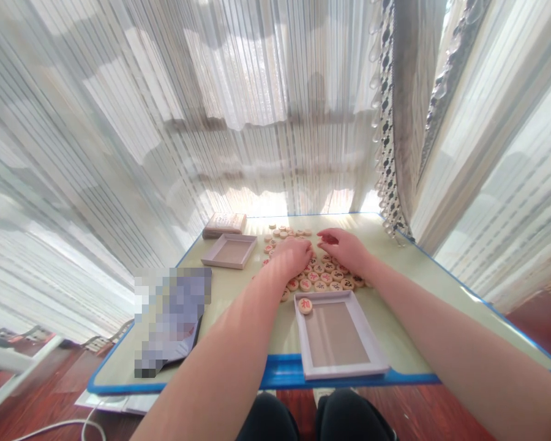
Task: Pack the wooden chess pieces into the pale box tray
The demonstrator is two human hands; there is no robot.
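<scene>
Left hand (296, 254) curled over the discs (313, 277), can't tell if holding one; right hand (346, 245) cupped, thumb and fingers apart, grip unclear. One disc in near tray's (335, 334) far-left corner, many more loose on table (422, 306). Discs round, wood-look, red/black characters; tray shallow, rectangular, pale-walled

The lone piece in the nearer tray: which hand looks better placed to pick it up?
Probably the left hand: it looks closer to the piece, in the far-left corner of the tray; the right hand is farther off.
</scene>
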